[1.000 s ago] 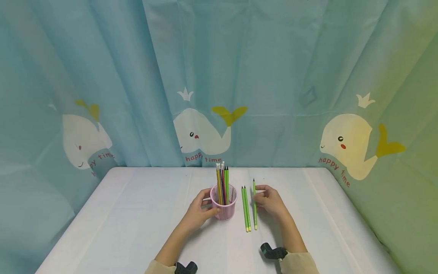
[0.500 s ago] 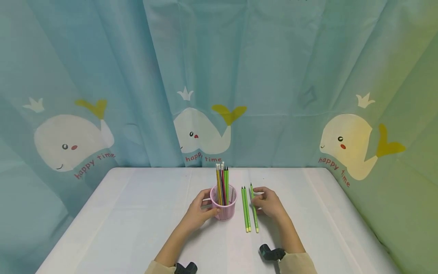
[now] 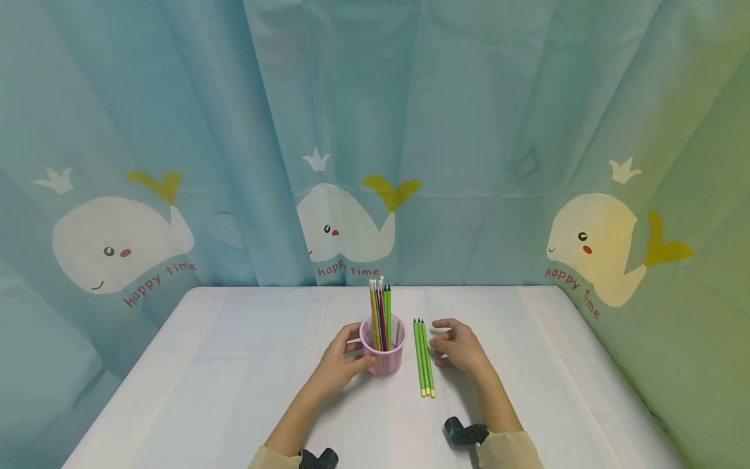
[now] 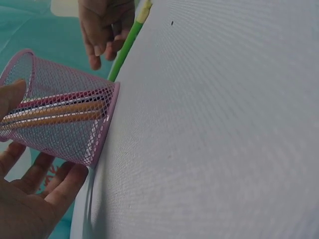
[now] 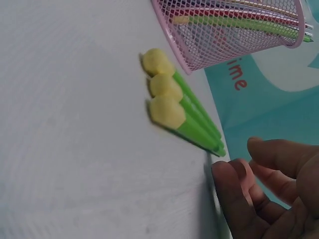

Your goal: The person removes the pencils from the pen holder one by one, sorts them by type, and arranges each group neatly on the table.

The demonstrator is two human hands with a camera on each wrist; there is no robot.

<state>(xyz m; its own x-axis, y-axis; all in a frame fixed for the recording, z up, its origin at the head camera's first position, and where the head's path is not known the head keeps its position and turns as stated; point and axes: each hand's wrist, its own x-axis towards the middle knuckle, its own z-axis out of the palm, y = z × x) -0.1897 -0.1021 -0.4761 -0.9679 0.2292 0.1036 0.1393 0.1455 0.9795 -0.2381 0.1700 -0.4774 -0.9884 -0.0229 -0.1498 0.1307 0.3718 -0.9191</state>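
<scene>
The bare left-hand grip [image 3: 336, 365] is set with curved fingers [image 4: 65, 194] opposed to the thumb [image 4: 12, 97]. The bare right-hand grip [image 3: 461, 347] is held with fingers loosely bent. Left forearm [image 3: 295, 417] and right forearm [image 3: 500, 404] are extended forward, angled inward.

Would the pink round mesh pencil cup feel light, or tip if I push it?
The pink round mesh pencil cup is probably light for its size, given its openwork wall. Pushed near the rim, it could tip, since slim pencils of several colours rise well above it. The left hand at its side would likely steady it.
</scene>
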